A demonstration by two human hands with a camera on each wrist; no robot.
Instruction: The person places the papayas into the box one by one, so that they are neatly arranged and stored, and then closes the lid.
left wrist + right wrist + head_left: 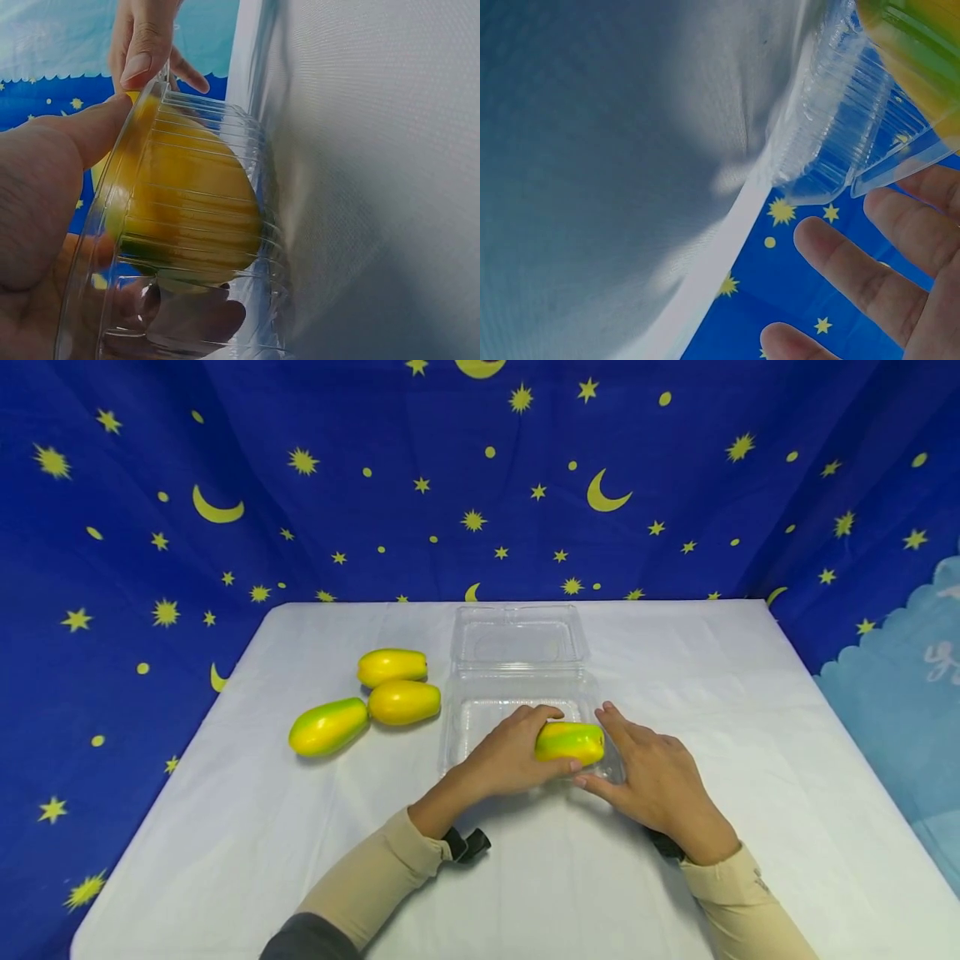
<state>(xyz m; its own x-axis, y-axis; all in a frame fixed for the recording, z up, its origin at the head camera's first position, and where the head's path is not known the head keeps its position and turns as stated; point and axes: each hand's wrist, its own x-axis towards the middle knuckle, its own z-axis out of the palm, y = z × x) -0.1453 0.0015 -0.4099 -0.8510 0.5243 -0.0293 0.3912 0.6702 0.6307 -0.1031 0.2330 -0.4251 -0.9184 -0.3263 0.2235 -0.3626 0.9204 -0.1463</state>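
Mango point(570, 742) above white tablecloth point(300, 860), starry backdrop point(300, 485)

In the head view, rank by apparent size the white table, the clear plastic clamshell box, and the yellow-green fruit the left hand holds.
1. White cloth-covered table.
2. Clear plastic clamshell box.
3. Yellow-green fruit, gripped by the left hand over the box.

Head view: left hand point(510, 756) covers the near end of the papaya point(570, 742); the clear container point(517, 693) walls are hard to trace under both hands. Left wrist view: papaya point(187, 202) blurred behind ribbed plastic, right hand point(146, 45) cut off at the top edge. Right wrist view: only right-hand fingers point(855, 274) show, the papaya point(915, 45) cropped at the corner, grip unreadable.
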